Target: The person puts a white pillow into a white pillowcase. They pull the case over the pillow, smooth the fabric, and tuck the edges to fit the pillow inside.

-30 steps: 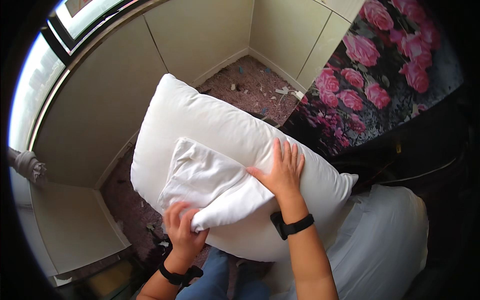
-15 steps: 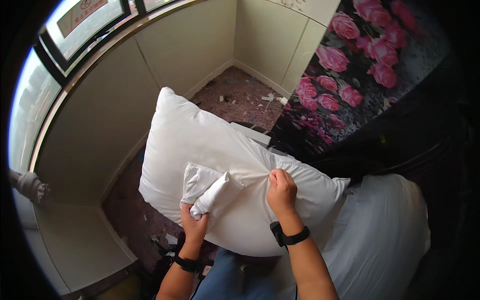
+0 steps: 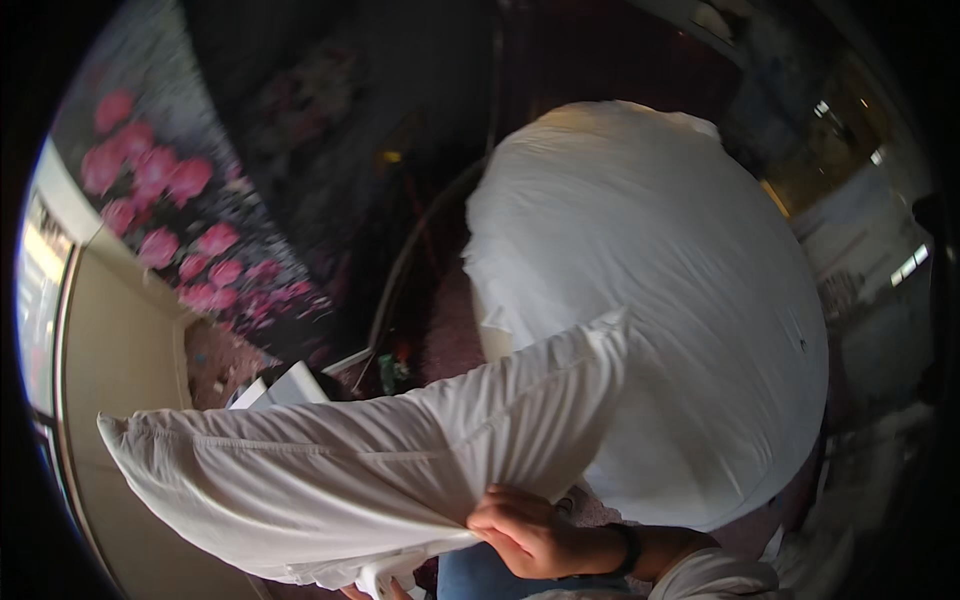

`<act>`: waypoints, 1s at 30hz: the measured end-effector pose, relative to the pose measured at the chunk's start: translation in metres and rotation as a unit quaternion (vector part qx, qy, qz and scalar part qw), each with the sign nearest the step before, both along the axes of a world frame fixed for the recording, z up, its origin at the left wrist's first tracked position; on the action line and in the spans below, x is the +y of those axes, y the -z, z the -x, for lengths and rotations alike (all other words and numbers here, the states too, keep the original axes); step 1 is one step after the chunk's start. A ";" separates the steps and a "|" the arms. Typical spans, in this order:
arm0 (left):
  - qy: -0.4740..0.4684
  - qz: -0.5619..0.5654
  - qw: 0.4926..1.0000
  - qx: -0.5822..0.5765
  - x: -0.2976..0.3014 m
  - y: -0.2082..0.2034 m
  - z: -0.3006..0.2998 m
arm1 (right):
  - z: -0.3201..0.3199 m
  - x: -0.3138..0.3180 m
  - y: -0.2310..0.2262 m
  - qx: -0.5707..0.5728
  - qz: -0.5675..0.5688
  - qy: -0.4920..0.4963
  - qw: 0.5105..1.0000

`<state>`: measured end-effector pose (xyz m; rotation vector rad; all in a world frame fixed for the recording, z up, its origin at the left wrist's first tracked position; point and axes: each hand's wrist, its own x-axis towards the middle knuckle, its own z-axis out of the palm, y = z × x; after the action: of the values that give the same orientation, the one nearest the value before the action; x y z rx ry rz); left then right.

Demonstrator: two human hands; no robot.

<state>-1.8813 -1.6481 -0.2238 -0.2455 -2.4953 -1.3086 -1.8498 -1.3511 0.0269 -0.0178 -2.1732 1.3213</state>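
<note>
A white pillow (image 3: 290, 470) stretches across the lower left, its seamed edge facing up and one pointed corner reaching toward the middle. My right hand (image 3: 525, 530), closed in a fist, pinches the pillow's fabric, and folds fan out from that grip. Only the fingertips of my left hand (image 3: 396, 590) show at the bottom edge, closed on a folded white cloth (image 3: 385, 572) under the pillow. The rest of that hand is out of view.
A large, rounded, white fabric-covered form (image 3: 660, 320) fills the right middle. A panel with pink roses (image 3: 155, 190) stands at the far left, beside a cream wall (image 3: 130, 330) and window. White box-like items (image 3: 285, 388) lie behind the pillow on reddish carpet.
My view has swung right, bringing the rounded white form toward the middle. The pillow has tipped so its seamed edge faces up; my right hand still grips it. My left hand is now mostly hidden.
</note>
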 end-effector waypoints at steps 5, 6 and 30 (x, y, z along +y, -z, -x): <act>0.196 -0.043 0.979 -0.042 0.093 -0.048 -0.027 | -0.110 0.049 -0.032 0.006 -0.042 0.134 0.990; 0.246 -0.056 0.966 -0.049 0.118 -0.055 -0.033 | -0.133 0.062 -0.032 0.018 -0.031 0.151 0.988; 0.720 0.128 0.677 0.080 0.479 -0.054 -0.294 | -0.421 0.231 0.199 -0.191 0.116 0.665 0.713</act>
<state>-1.5872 -1.1690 -0.1699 -2.6139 -2.0232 -1.0680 -1.4284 -1.1197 -0.1719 -1.7251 -1.4701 0.6402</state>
